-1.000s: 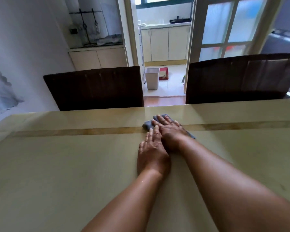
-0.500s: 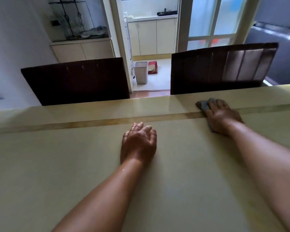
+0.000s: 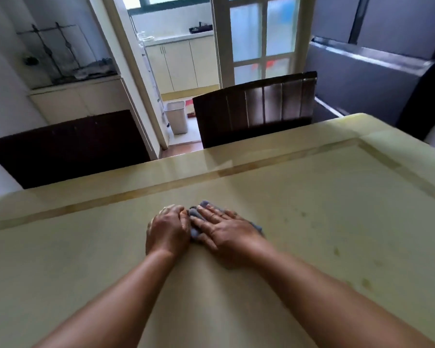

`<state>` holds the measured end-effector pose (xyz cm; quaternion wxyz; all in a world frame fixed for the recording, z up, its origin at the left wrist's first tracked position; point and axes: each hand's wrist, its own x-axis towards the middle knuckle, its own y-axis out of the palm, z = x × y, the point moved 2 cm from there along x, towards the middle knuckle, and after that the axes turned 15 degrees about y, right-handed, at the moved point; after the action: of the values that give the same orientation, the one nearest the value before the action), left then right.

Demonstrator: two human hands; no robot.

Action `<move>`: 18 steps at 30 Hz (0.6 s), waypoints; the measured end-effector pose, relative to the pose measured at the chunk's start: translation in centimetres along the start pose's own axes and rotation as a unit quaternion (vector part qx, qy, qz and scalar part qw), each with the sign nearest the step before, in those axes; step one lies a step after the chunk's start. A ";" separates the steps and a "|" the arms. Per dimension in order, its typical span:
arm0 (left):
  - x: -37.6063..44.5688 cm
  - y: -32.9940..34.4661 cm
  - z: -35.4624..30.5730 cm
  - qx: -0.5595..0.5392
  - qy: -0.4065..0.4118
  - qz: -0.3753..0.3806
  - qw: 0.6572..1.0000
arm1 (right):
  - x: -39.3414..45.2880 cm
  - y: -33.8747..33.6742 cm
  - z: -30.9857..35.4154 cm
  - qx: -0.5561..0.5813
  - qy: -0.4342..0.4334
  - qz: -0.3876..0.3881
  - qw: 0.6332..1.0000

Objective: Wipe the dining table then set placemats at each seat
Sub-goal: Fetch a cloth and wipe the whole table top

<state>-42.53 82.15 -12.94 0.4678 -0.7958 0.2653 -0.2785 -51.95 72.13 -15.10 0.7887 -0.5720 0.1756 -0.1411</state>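
The glossy cream dining table (image 3: 312, 222) with a tan inlaid border fills the lower view. My right hand (image 3: 226, 232) lies flat, fingers spread, pressing a blue-grey cloth (image 3: 194, 216) onto the tabletop near the middle. The cloth pokes out past the fingertips and at the right of the hand; most of it is hidden under the palm. My left hand (image 3: 167, 231) rests on the table right beside it, fingers curled down, touching the cloth's left edge. No placemats are in view.
Two dark wooden chairs stand at the far edge, one at the left (image 3: 68, 146) and one at the centre right (image 3: 256, 109). Behind them a doorway opens to a kitchen with a white bin (image 3: 177, 116). A grey sofa (image 3: 367, 79) sits at the right.
My right hand has slid the cloth from the far right border back toward me and left, ending beside my left hand. The view has swung right, showing the table's right corner.
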 end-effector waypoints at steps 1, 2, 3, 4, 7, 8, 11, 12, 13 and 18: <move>-0.9 0.4 -0.3 -0.004 0.002 -0.003 1.000 | 0.3 -0.9 -2.1 -0.006 0.033 -0.004 0.999; -2.0 0.9 -0.8 -0.008 0.007 -0.003 1.000 | 0.4 -1.9 -4.6 -0.008 0.076 -0.009 0.997; -2.9 1.3 -1.3 -0.011 0.014 -0.002 1.000 | 0.3 -2.9 -7.3 -0.008 0.122 -0.014 0.992; -3.9 1.6 -1.7 -0.012 0.022 0.000 1.000 | -0.2 -3.9 -9.9 -0.009 0.168 -0.018 0.986; -5.9 1.9 -2.4 0.003 0.055 0.011 0.998 | -1.8 -5.5 -15.3 -0.005 0.274 -0.027 0.961; -6.2 1.8 -2.5 0.008 0.062 0.015 0.998 | -2.1 -5.5 -15.8 -0.005 0.293 -0.027 0.956; -7.7 0.8 -2.6 0.012 0.067 0.026 0.997 | -3.0 -4.3 -13.5 -0.001 0.285 -0.019 0.958; -8.5 0.4 -2.6 0.011 0.064 0.032 0.997 | -3.7 -3.6 -11.7 0.003 0.260 -0.014 0.966; -9.3 0.2 -2.6 0.009 0.060 0.036 0.997 | -4.5 -2.8 -9.9 0.005 0.229 -0.010 0.973; -13.9 -0.7 -3.0 -0.018 0.020 0.024 0.999 | -11.5 1.6 0.8 0.003 0.063 -0.006 0.998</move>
<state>-54.30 90.16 -13.80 0.4544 -0.7919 0.2983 -0.2782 -61.90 78.23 -15.08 0.7767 -0.5609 0.2210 -0.1826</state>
